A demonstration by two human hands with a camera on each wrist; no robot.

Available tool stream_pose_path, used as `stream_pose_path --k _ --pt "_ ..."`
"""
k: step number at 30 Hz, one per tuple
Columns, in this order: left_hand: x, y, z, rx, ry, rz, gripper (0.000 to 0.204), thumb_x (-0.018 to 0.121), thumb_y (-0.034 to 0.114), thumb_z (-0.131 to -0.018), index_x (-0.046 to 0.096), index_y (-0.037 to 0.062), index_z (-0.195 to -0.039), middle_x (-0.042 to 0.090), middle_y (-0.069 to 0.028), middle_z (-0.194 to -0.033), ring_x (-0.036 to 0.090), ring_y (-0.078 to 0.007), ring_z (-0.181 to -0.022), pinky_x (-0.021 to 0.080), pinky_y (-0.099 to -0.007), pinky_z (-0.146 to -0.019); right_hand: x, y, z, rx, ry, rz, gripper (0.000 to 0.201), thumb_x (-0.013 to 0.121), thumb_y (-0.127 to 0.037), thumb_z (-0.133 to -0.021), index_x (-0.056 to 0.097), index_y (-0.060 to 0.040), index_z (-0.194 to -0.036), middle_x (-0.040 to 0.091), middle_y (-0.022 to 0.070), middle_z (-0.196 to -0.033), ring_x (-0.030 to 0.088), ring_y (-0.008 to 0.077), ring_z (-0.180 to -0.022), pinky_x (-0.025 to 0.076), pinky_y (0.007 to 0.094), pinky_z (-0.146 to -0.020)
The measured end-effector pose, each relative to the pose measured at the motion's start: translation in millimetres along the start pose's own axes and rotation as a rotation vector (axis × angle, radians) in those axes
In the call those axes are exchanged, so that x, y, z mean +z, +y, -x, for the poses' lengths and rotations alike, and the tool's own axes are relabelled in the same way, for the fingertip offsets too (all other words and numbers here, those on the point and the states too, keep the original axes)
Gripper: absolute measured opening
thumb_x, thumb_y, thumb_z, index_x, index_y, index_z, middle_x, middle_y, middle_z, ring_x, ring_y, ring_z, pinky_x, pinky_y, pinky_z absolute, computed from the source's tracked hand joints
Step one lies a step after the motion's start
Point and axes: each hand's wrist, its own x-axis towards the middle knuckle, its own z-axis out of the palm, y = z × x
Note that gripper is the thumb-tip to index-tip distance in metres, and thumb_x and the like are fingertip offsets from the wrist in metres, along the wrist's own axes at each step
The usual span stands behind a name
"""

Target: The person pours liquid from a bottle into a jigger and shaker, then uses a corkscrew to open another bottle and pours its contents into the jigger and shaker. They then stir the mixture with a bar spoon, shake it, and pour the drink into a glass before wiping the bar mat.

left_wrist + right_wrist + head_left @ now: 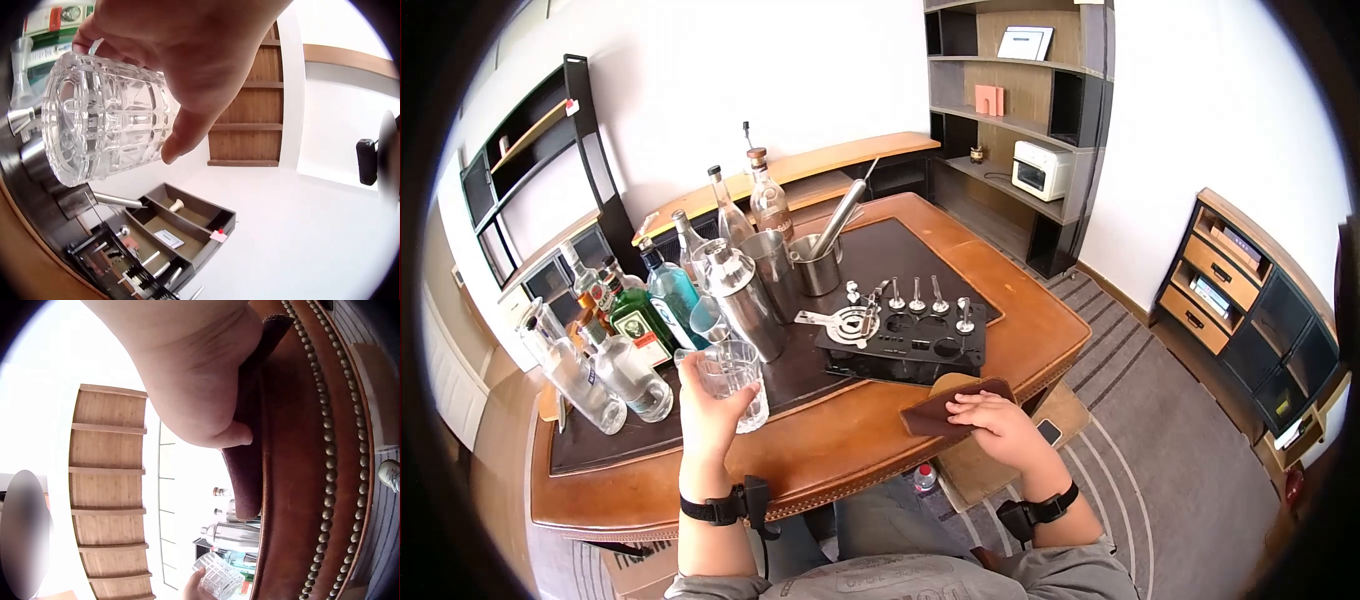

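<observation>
My left hand (pixel 708 408) grips a clear cut-glass mixing glass (pixel 738 378), thumb on one side and fingers round the other. In the left wrist view the glass (pixel 115 122) shows its thick base and square-patterned wall, with no liquid visible inside. At the table's front right edge, my right hand (pixel 1000 430) rests on a dark brown folded cloth (pixel 928 412), fingers lying fairly straight across it. The right wrist view shows the thumb against the cloth (pixel 247 481), while the other fingers are hidden there.
Several liquor bottles (pixel 640 320) crowd the table's left side. A metal shaker (pixel 745 305) and a steel cup (pixel 815 270) holding bar tools stand behind the glass. A black rack (pixel 900 350) carries a strainer (pixel 850 325) and small metal tools. The leather-topped table (pixel 1040 335) has a studded edge.
</observation>
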Motion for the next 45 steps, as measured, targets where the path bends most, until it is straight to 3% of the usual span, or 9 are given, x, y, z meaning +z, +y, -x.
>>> stream_pose_path --k 5,9,18,34,38,39,41,42,45 --pt "-31.1 -66.2 -14.2 -0.098 0.192 0.046 0.075 0.082 0.006 -0.067 0.04 -0.0013 -0.129 0.057 -0.0147 -0.112 0.059 -0.0238 -0.099 0.05 -0.0349 -0.088 7.5 -1.3 -5.8 -0.007 0.043 0.023 0.027 0.056 0.004 -0.077 0.072 -0.006 -0.096 0.071 0.0081 -0.112 0.062 0.027 -0.116 0.045 0.0441 -0.099" --pt "-46.0 -71.9 -16.5 -0.24 0.242 -0.044 0.084 0.085 0.015 -0.065 0.036 -0.0036 -0.13 0.055 -0.0201 -0.116 0.057 -0.0295 -0.104 0.048 -0.038 -0.09 10.3 -4.6 -8.2 0.008 0.067 0.02 0.028 0.056 0.006 -0.074 0.072 -0.0056 -0.095 0.071 0.0094 -0.11 0.062 0.0277 -0.114 0.046 0.0435 -0.098" --pt "-37.9 -109.1 -28.9 -0.158 0.232 -0.1 0.088 0.087 0.014 -0.063 0.034 -0.0048 -0.131 0.054 -0.0232 -0.119 0.055 -0.033 -0.11 0.044 -0.0403 -0.097 18.1 -5.5 -7.0 0.028 0.109 0.0 0.033 0.055 0.008 -0.072 0.072 -0.0054 -0.097 0.071 0.0106 -0.11 0.062 0.0295 -0.115 0.045 0.0437 -0.1" --pt "-35.7 -121.3 -30.7 -0.252 0.118 0.123 0.092 0.085 0.009 -0.066 0.03 -0.0057 -0.138 0.049 -0.0259 -0.13 0.05 -0.0339 -0.121 0.04 -0.0411 -0.104 19.3 0.3 -4.6 0.002 0.106 -0.04 0.033 0.056 0.007 -0.072 0.072 -0.0039 -0.099 0.07 0.0114 -0.111 0.061 0.0291 -0.116 0.045 0.0428 -0.1" --pt "-40.6 -98.2 -20.7 0.073 0.317 -0.259 0.099 0.079 0.004 -0.068 0.021 -0.0038 -0.148 0.035 -0.0275 -0.145 0.035 -0.0391 -0.136 0.025 -0.0435 -0.115 18.4 -1.1 -4.2 -0.007 0.104 -0.01 0.031 0.057 0.006 -0.073 0.072 -0.004 -0.098 0.07 0.0111 -0.112 0.061 0.0288 -0.115 0.045 0.0426 -0.1" --pt "-37.5 -85.4 -19.1 0.223 0.449 -0.245 0.088 0.075 0.0 -0.07 0.03 -0.0005 -0.146 0.046 -0.0214 -0.134 0.045 -0.0335 -0.126 0.035 -0.0413 -0.108 18.1 -1.6 -4.5 -0.008 0.097 0.008 0.031 0.057 0.006 -0.073 0.072 -0.0039 -0.098 0.07 0.011 -0.112 0.061 0.0287 -0.115 0.045 0.0426 -0.1" --pt "-36.9 -25.4 -11.6 0.14 0.204 -0.05 0.073 0.072 -0.002 -0.073 0.043 0.0022 -0.14 0.056 -0.0131 -0.112 0.057 -0.0236 -0.102 0.047 -0.0357 -0.09 19.3 -0.9 -5.9 -0.024 0.134 0.018 0.028 0.06 0.008 -0.072 0.072 -0.003 -0.095 0.071 0.0111 -0.11 0.063 0.029 -0.111 0.048 0.0414 -0.097" --pt "-17.7 -28.0 -17.8 0.137 0.054 0.153 0.054 0.071 -0.001 -0.077 0.055 0.0033 -0.128 0.057 -0.0051 -0.089 0.056 -0.0136 -0.077 0.048 -0.0288 -0.071 20.4 -1.1 -6.5 -0.033 0.147 0.024 0.026 0.061 0.009 -0.072 0.072 -0.0025 -0.093 0.071 0.0111 -0.109 0.064 0.0291 -0.109 0.049 0.0408 -0.096" --pt "29.8 -9.1 -30.7 -0.25 -0.704 0.212 0.043 0.07 0.021 -0.086 0.06 -0.0014 -0.121 0.059 -0.0021 -0.073 0.055 -0.0105 -0.063 0.048 -0.0253 -0.061 25.5 -5.3 -8.7 0.066 0.252 -0.005 0.025 0.058 0.004 -0.08 0.071 -0.0029 -0.1 0.071 0.0121 -0.105 0.066 0.0279 -0.105 0.05 0.0372 -0.092"
